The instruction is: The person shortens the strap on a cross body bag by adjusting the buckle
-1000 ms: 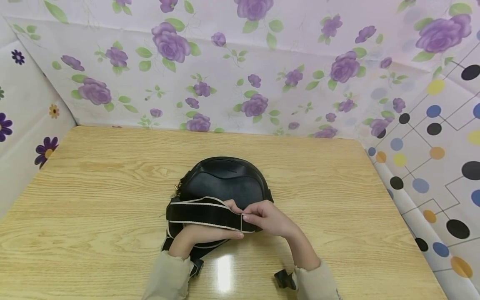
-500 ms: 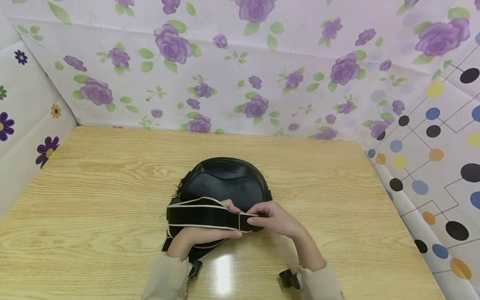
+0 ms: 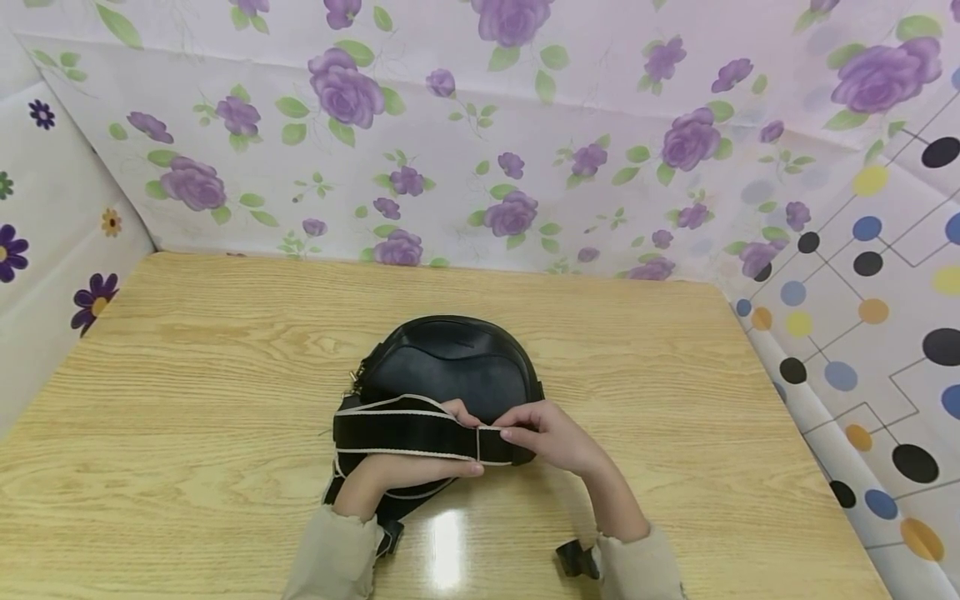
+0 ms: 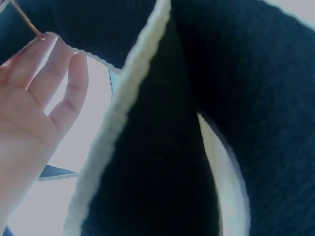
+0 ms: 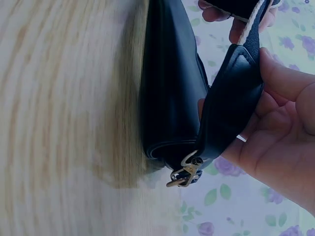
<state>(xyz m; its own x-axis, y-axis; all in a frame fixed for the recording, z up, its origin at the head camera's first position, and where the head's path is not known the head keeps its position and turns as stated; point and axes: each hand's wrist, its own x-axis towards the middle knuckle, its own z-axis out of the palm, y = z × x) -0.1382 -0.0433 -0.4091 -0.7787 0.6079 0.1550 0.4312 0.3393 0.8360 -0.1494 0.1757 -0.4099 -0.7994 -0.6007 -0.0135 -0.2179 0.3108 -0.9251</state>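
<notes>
A black half-moon shoulder bag (image 3: 457,367) lies on the wooden table with both hands at its near side. Its wide black strap (image 3: 405,431), edged in off-white, loops across the front. My left hand (image 3: 408,469) holds the strap from beneath, fingertips at the upper edge beside a thin metal slider (image 3: 478,444). Just right of that slider, my right hand (image 3: 562,437) pinches the strap between thumb and fingers. In the right wrist view a smooth black leather strap end (image 5: 231,98) runs down to a gold clasp (image 5: 188,172) at the bag's side.
Wood-grain table (image 3: 225,375) surrounds the bag. A floral sheet (image 3: 450,150) rises behind it, and a dotted sheet (image 3: 870,333) stands on the right. Small black pieces (image 3: 576,558) show beside the right sleeve.
My right thumb and fingers have slid slightly right, from the slider onto the strap beyond it. The left hand and bag stay nearly still.
</notes>
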